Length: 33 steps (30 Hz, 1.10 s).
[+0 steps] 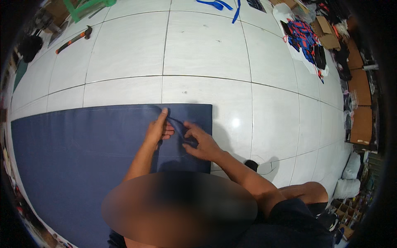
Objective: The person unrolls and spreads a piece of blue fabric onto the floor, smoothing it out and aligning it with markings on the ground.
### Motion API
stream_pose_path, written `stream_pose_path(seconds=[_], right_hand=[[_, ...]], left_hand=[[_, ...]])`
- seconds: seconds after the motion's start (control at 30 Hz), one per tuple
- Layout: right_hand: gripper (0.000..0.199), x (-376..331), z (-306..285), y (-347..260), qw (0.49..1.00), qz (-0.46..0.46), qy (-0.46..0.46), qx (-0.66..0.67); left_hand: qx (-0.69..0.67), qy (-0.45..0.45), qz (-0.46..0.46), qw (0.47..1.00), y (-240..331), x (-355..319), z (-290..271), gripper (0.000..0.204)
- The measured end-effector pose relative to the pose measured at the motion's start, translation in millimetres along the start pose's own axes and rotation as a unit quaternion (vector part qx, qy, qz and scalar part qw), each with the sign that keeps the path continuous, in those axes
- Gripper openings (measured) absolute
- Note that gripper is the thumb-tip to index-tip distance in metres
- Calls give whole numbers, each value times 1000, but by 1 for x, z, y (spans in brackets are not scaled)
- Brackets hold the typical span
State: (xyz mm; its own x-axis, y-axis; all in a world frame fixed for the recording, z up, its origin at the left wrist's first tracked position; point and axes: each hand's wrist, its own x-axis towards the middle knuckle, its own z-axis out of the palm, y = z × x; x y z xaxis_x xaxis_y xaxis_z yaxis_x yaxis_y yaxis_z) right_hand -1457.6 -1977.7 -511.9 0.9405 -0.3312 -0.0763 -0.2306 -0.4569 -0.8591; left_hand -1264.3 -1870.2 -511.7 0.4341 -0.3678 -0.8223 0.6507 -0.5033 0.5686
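A wide dark blue sheet of fabric (78, 140) lies flat across the left and middle. Near its far right corner, my left hand (159, 130) pinches a narrow dark blue strip of material (177, 125), thumb pointing away from me and the other fingers curled. The strip slants down to the right from that thumb. At its lower end my right hand (200, 142) is curved over the fabric, with thumb and forefinger apart. Faint pale lines run along the sheet. A blurred oval hides the near middle and part of my left forearm.
White tiled floor (206, 45) surrounds the fabric. A hammer (74, 40) lies at the far left, near a green plastic stool (84, 8). Blue straps (217, 5) are at the far edge. A small black round object (251, 166) sits by my right forearm. Boxes (362, 124) line the right side.
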Motion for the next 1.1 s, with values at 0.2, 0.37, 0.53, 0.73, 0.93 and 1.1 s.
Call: stream_pose_path(seconds=[0.2,0.37,0.53,0.73,0.93,1.1], right_hand=[[41,10,-8,-19,983,160,-13,87],[40,11,-9,2,977,195,34,76],[44,13,-17,26,917,104,184,-337],[37,9,-8,34,919,-1,155,-364],[23,5,-13,33,994,-2,84,-68],[37,15,-35,-15,985,101,-138,32]], left_hand=[[10,-54,55,997,-23,16,-28,34],[5,-92,75,993,-20,6,-18,25],[166,18,166,972,-28,7,-16,29],[144,123,305,933,-61,22,-11,28],[20,82,165,983,-47,23,-10,45],[-135,25,112,984,-16,-1,3,46]])
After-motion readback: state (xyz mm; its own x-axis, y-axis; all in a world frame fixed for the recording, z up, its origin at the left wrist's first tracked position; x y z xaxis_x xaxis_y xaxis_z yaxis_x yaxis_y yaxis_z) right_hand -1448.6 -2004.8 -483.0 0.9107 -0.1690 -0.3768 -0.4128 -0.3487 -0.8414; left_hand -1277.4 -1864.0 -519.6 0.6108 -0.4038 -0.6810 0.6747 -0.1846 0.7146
